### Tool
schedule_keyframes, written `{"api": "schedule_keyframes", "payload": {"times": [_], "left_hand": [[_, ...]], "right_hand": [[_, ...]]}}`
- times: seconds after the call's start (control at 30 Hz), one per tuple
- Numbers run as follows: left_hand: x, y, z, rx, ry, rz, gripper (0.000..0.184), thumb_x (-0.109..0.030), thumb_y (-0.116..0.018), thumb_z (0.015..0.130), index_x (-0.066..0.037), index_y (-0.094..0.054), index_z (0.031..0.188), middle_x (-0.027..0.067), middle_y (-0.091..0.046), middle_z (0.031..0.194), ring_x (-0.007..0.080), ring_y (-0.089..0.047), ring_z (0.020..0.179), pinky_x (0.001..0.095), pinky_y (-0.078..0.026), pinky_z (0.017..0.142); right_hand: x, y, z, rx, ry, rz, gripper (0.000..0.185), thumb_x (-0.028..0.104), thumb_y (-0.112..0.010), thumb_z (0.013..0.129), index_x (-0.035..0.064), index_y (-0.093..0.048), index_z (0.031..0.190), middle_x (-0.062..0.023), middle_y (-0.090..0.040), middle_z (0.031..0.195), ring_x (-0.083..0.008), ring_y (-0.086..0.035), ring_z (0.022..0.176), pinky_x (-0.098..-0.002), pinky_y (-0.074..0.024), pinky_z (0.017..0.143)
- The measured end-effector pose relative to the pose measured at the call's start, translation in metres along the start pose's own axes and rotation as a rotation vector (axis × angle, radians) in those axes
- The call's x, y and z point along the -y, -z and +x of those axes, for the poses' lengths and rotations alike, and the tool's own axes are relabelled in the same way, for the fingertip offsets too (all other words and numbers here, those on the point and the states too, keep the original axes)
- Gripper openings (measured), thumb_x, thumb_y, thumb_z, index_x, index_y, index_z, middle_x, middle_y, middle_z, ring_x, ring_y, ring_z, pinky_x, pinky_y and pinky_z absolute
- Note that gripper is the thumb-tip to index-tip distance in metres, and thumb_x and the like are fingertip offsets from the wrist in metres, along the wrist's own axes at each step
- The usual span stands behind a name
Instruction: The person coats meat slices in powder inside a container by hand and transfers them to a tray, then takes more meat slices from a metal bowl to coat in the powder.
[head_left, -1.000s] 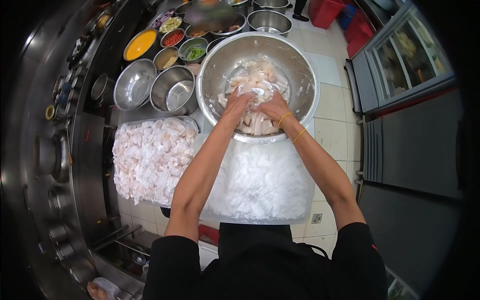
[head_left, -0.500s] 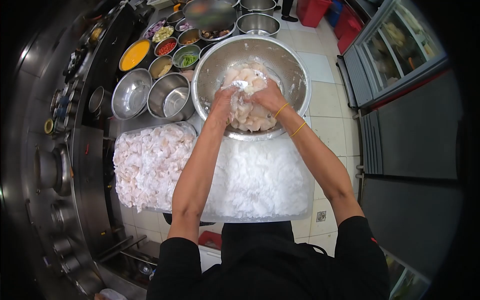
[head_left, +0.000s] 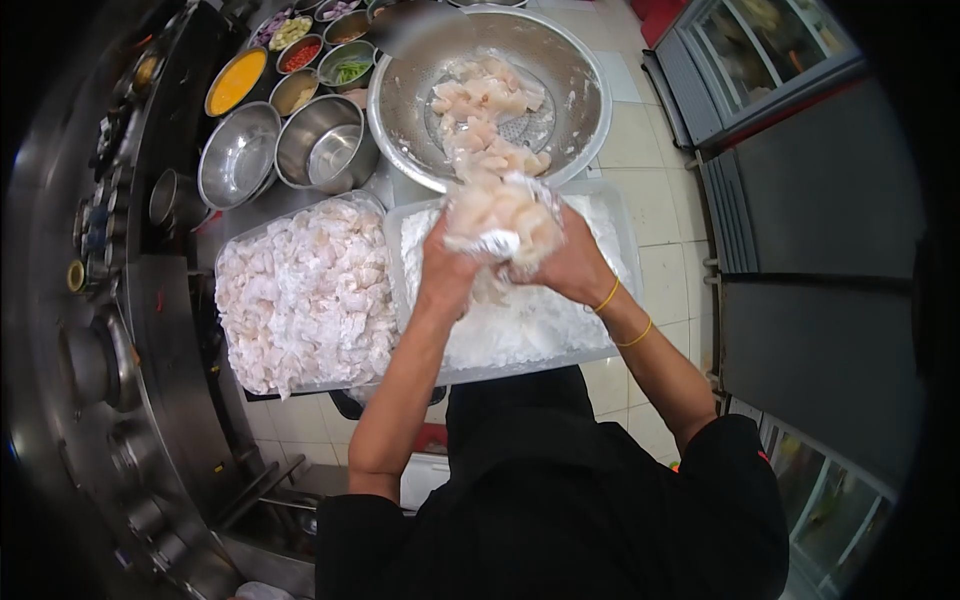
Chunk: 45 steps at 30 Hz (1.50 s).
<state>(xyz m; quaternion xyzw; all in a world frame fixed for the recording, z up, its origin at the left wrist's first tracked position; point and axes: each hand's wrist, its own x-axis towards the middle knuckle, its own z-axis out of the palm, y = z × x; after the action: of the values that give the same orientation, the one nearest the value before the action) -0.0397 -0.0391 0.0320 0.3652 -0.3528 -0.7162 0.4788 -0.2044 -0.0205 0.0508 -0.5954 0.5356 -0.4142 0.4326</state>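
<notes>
My left hand (head_left: 448, 262) and my right hand (head_left: 578, 262) are cupped together around a blurred heap of pale raw meat pieces (head_left: 505, 215), partly dusted white. They are over a clear plastic tub (head_left: 629, 240) of white powder (head_left: 540, 325), just below the near rim of a big steel colander (head_left: 602, 110). More raw pieces (head_left: 490, 95) lie in the colander, in a strip running toward my hands. To the left, a tray holds a mound of powder-coated meat pieces (head_left: 305, 290). The fingertips are largely hidden behind the meat.
Two steel bowls, one wide (head_left: 238, 155) and one deep (head_left: 325, 145), stand left of the colander. Behind them are a bowl of orange-yellow liquid (head_left: 237, 82) and several bowls of cut vegetables. A steel counter runs along the left; fridges (head_left: 800, 200) line the right.
Both hands have come out of the colander toward my body, lifting a heap of meat above the powder tub. Fewer pieces lie in the colander. The view has shifted too.
</notes>
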Motion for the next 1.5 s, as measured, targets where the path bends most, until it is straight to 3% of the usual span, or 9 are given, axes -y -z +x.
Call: {"api": "schedule_keyframes", "payload": {"times": [0.07, 0.17, 0.47, 0.63, 0.8, 1.03, 1.27, 1.4, 1.5], "left_hand": [[0.022, 0.008, -0.018, 0.048, 0.096, 0.063, 0.061, 0.001, -0.074, 0.070, 0.000, -0.052, 0.127, 0.0086, -0.061, 0.119, 0.0191, -0.060, 0.105, 0.0317, -0.050, 0.092], [0.050, 0.029, -0.031, 0.133, 0.117, 0.478, 0.070, -0.004, -0.076, 0.070, 0.002, -0.046, 0.134, 0.0120, -0.059, 0.123, 0.0214, -0.059, 0.109, 0.0326, -0.047, 0.097], [-0.007, 0.032, -0.054, 0.355, -0.010, 1.273, 0.073, -0.005, -0.062, 0.064, 0.006, -0.044, 0.135, 0.0339, -0.058, 0.114, 0.0466, -0.054, 0.111, 0.0418, -0.042, 0.098], [-0.024, 0.022, -0.066, 0.265, 0.009, 1.497, 0.072, -0.004, -0.058, 0.066, -0.004, -0.046, 0.138, 0.0317, -0.060, 0.106, 0.0460, -0.057, 0.103, 0.0467, -0.046, 0.092], [-0.027, 0.007, -0.075, 0.190, 0.012, 1.755, 0.068, -0.004, -0.060, 0.067, -0.011, -0.051, 0.135, 0.0287, -0.061, 0.099, 0.0431, -0.062, 0.091, 0.0479, -0.051, 0.081], [-0.027, -0.001, -0.078, 0.096, -0.006, 1.810, 0.068, -0.007, -0.061, 0.068, -0.011, -0.051, 0.135, 0.0301, -0.060, 0.100, 0.0446, -0.061, 0.092, 0.0486, -0.050, 0.082], [-0.004, -0.009, -0.073, -0.034, 0.119, 1.677, 0.079, -0.029, -0.075, 0.069, -0.003, -0.045, 0.138, 0.0321, -0.059, 0.114, 0.0440, -0.057, 0.108, 0.0446, -0.045, 0.094], [0.014, 0.008, -0.066, -0.085, 0.094, 1.495, 0.090, -0.037, -0.079, 0.068, 0.005, -0.041, 0.138, 0.0307, -0.057, 0.122, 0.0420, -0.056, 0.114, 0.0430, -0.044, 0.098], [0.015, 0.024, -0.059, -0.203, 0.100, 1.402, 0.093, -0.035, -0.079, 0.067, 0.009, -0.037, 0.138, 0.0307, -0.058, 0.121, 0.0423, -0.055, 0.114, 0.0421, -0.045, 0.098]], "right_hand": [[-0.029, -0.007, -0.028, 0.015, -0.181, 0.080, 0.080, 0.022, -0.086, 0.051, 0.0056, -0.056, 0.123, -0.0157, -0.062, 0.117, -0.0307, -0.059, 0.109, -0.0372, -0.0468, 0.096], [-0.038, -0.006, -0.053, 0.004, -0.216, -0.307, 0.077, 0.019, -0.085, 0.052, 0.0044, -0.057, 0.121, -0.0174, -0.061, 0.116, -0.0339, -0.057, 0.110, -0.0391, -0.0460, 0.097], [-0.055, 0.031, -0.064, 0.020, -0.116, -0.686, 0.058, 0.014, -0.075, 0.063, 0.0001, -0.059, 0.117, -0.0228, -0.060, 0.112, -0.0390, -0.056, 0.106, -0.0427, -0.0453, 0.095], [-0.028, 0.037, -0.047, 0.185, -0.106, -0.705, 0.042, 0.005, -0.058, 0.071, -0.0043, -0.059, 0.112, -0.0279, -0.062, 0.098, -0.0433, -0.057, 0.100, -0.0462, -0.0472, 0.089], [-0.028, 0.040, -0.039, 0.214, -0.020, -0.762, 0.022, 0.007, -0.059, 0.071, -0.0015, -0.065, 0.090, -0.0241, -0.064, 0.090, -0.0402, -0.059, 0.094, -0.0495, -0.0489, 0.082], [-0.039, 0.041, -0.032, 0.110, 0.254, -0.744, 0.019, 0.012, -0.066, 0.070, -0.0010, -0.065, 0.084, -0.0200, -0.065, 0.088, -0.0383, -0.060, 0.091, -0.0476, -0.0508, 0.080], [-0.035, 0.029, -0.023, 0.309, 0.013, -0.692, 0.017, 0.011, -0.064, 0.067, -0.0010, -0.065, 0.079, -0.0225, -0.066, 0.083, -0.0373, -0.064, 0.086, -0.0465, -0.0524, 0.076], [-0.045, 0.043, -0.024, 0.204, 0.037, -0.712, 0.019, 0.016, -0.068, 0.067, -0.0006, -0.066, 0.078, -0.0268, -0.061, 0.109, -0.0376, -0.059, 0.104, -0.0462, -0.0508, 0.083], [-0.043, 0.058, -0.020, 0.259, -0.143, -0.794, 0.047, 0.030, -0.077, 0.066, 0.0002, -0.066, 0.100, -0.0265, -0.051, 0.125, -0.0389, -0.053, 0.115, -0.0478, -0.0480, 0.091]]}}
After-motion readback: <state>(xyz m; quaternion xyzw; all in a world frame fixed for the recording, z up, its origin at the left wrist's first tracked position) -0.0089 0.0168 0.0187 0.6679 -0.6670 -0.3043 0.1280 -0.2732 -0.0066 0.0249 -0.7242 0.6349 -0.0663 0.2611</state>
